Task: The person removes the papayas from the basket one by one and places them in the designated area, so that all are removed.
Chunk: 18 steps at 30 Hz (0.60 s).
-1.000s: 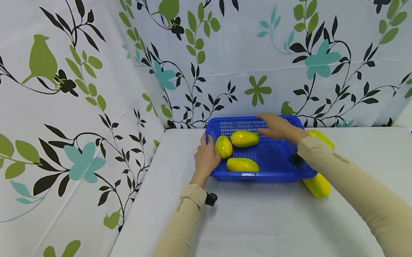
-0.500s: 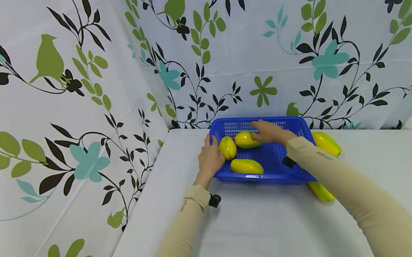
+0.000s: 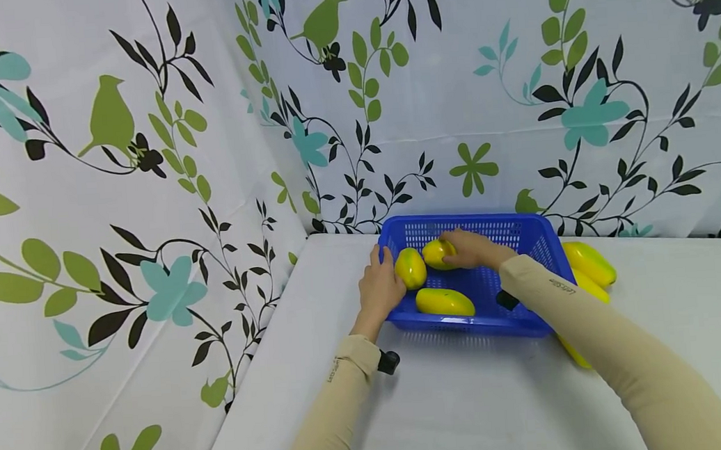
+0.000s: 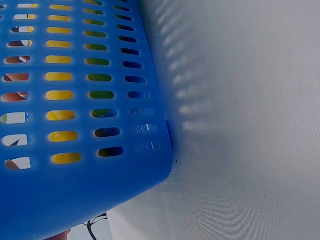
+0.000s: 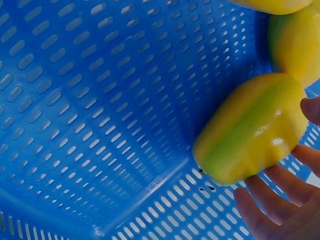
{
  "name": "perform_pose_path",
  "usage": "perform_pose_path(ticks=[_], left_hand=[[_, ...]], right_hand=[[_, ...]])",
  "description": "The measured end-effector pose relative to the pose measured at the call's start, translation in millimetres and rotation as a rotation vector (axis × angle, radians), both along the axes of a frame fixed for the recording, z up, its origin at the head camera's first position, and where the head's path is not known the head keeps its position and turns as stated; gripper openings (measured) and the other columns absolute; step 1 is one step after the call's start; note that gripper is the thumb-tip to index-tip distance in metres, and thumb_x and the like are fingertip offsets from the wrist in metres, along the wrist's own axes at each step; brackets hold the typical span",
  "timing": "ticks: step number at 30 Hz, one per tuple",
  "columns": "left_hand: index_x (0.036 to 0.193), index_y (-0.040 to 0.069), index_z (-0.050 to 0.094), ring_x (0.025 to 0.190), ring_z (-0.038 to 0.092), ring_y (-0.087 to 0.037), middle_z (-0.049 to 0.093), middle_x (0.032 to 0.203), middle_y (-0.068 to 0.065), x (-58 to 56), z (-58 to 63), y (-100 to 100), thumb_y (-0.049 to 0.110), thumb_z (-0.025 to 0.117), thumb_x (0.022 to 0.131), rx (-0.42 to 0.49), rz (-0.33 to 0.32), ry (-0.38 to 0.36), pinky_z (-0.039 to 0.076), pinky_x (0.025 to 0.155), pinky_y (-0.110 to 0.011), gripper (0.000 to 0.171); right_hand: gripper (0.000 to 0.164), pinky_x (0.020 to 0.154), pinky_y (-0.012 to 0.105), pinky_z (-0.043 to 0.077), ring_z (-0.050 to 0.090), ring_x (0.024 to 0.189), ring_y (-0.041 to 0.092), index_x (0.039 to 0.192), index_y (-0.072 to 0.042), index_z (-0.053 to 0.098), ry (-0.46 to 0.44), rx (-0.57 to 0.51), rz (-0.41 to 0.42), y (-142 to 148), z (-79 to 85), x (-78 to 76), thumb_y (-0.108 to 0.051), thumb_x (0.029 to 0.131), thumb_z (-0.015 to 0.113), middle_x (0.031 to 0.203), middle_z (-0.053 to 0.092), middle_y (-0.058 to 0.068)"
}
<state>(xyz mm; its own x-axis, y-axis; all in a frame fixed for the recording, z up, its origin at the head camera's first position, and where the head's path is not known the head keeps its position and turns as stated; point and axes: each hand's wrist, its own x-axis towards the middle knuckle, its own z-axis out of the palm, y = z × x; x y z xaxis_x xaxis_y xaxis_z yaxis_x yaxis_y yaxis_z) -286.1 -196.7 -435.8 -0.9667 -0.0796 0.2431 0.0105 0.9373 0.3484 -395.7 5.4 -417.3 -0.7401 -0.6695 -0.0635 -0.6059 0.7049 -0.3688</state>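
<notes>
A blue perforated plastic basket (image 3: 499, 325) stands on the white table, with three yellow papayas inside. My left hand (image 3: 380, 290) grips its left rim; in the left wrist view, the basket's slotted wall (image 4: 80, 185) hides most of that hand. My right hand (image 3: 467, 249) reaches into the basket and holds the back papaya (image 3: 436, 254). In the right wrist view, fingers (image 5: 285, 192) lie along one side of this green-streaked papaya (image 5: 250, 130), the thumb on the other. Another papaya (image 3: 410, 269) lies by the left wall, and one (image 3: 445, 303) along the front.
Right of the basket, several more papayas (image 3: 591, 264) lie on the white table (image 3: 461, 406), partly hidden behind the right sleeve (image 3: 594, 327). A patterned cloth (image 3: 428, 109) hangs behind the table and along its left side.
My right hand has moved left and down onto the back papaya and now grips it. The left hand has stayed at the basket's left rim. The head view has shifted slightly.
</notes>
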Motion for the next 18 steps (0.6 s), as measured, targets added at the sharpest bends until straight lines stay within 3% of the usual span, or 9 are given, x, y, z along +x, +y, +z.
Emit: perform_pose_path(ticks=[10, 15, 18], left_hand=[[0.149, 0.0, 0.04, 0.099, 0.061, -0.037, 0.033, 0.155, -0.02, 0.1, 1.2, -1.8, 0.015, 0.059, 0.092, 0.003, 0.013, -0.026, 0.055, 0.077, -0.051, 0.062], [0.149, 0.0, 0.04, 0.098, 0.061, -0.036, 0.032, 0.155, -0.02, 1.2, -1.8, -1.6, 0.016, 0.06, 0.091, -0.001, 0.013, -0.043, 0.055, 0.077, -0.05, 0.063], [0.149, 0.0, 0.04, 0.099, 0.061, -0.036, 0.032, 0.155, -0.02, -0.1, -0.7, -2.2, 0.016, 0.061, 0.091, -0.003, 0.019, -0.03, 0.055, 0.077, -0.05, 0.064]], right_hand=[[0.065, 0.101, 0.056, 0.043, 0.054, 0.112, 0.037, 0.142, 0.004, 0.045, -0.037, 0.023, -0.035, -7.7, -2.3, 3.2, -0.025, 0.089, 0.069, 0.131, 0.055, 0.024], [0.062, 0.1, 0.053, 0.044, 0.055, 0.107, 0.033, 0.139, 0.002, 0.047, -0.119, 0.061, -0.012, -5.5, -10.2, 5.5, -0.025, 0.088, 0.07, 0.124, 0.059, 0.019], [0.063, 0.099, 0.053, 0.045, 0.056, 0.106, 0.032, 0.139, 0.002, 0.046, -0.109, 0.074, 0.004, -5.8, -10.5, 6.0, -0.025, 0.087, 0.071, 0.124, 0.06, 0.019]])
